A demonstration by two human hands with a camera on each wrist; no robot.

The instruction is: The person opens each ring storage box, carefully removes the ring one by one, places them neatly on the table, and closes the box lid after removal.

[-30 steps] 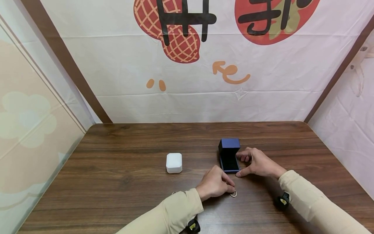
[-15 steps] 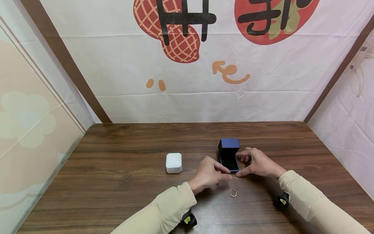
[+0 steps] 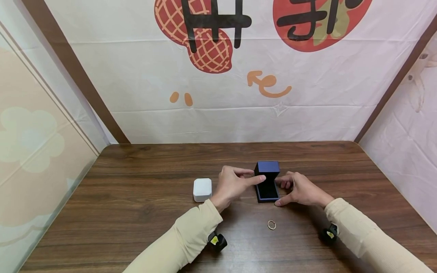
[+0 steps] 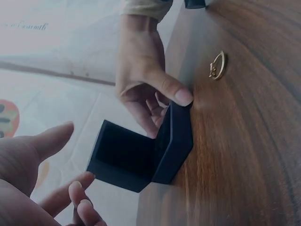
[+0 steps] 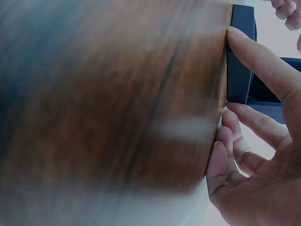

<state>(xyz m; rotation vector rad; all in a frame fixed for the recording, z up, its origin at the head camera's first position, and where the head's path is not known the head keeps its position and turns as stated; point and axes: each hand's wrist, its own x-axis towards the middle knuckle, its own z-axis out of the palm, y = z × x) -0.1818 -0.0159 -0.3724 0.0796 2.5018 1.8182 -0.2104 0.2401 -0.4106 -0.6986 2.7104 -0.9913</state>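
A dark blue ring box [image 3: 268, 167] stands on the table with its lid up and its black inside showing. My right hand [image 3: 302, 191] grips its base, thumb at the near corner and index finger along the right side. At the lid is my left hand [image 3: 232, 185], its thumb in front and fingers to the left. In the left wrist view, a fingertip of that hand is at the edge of the lid [image 4: 122, 153], while the thumb stays apart from it. A gold ring [image 4: 223, 66] lies on the wood in front of the box.
A white box [image 3: 202, 189] with rounded corners sits shut to the left of my left hand. The brown wooden table [image 3: 143, 204] meets a printed white cloth wall [image 3: 232, 125] at the back. More cloth hangs along both sides.
My left hand has left the ring, moving away and leftward up to the ring box's lid, its thumb and fingers spreading. The right hand, ring box and white box have stayed in place.
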